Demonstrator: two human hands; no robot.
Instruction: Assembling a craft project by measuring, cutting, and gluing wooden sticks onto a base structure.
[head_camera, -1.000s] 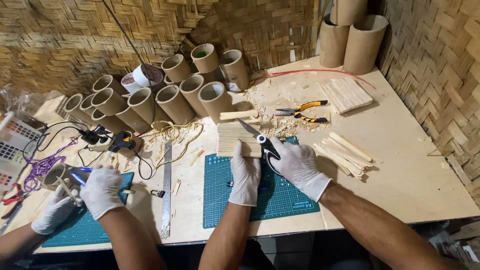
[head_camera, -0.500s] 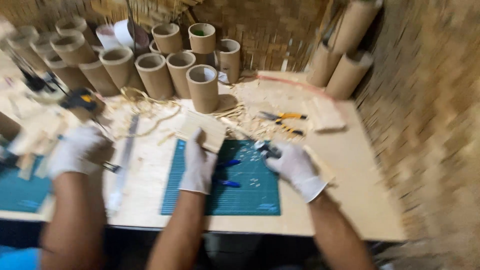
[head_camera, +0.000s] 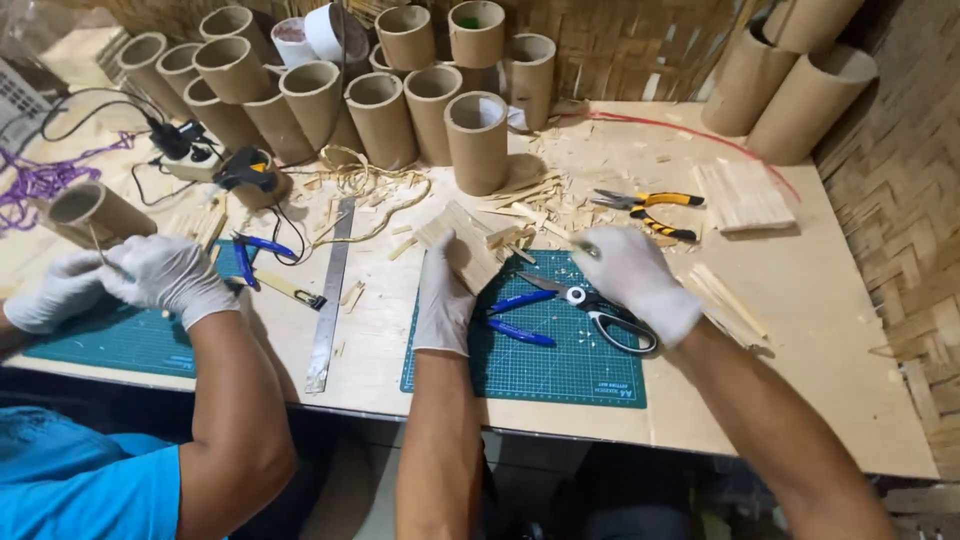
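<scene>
I note my gloved left hand (head_camera: 443, 295) closed around the near end of a flat panel of wooden sticks (head_camera: 463, 242), which lies tilted over the far edge of the green cutting mat (head_camera: 560, 365). My gloved right hand (head_camera: 632, 277) pinches a thin stick (head_camera: 583, 247) just above the scissors (head_camera: 590, 305) resting on the mat. A co-worker's gloved hands (head_camera: 150, 275) work to the left.

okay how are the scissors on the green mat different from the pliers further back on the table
The scissors have black handles; the pliers have yellow-and-black handles. The scissors lie on the green cutting mat, just beside the right hand; the pliers lie on the bare table among wood scraps, untouched. Both lie flat.
</scene>
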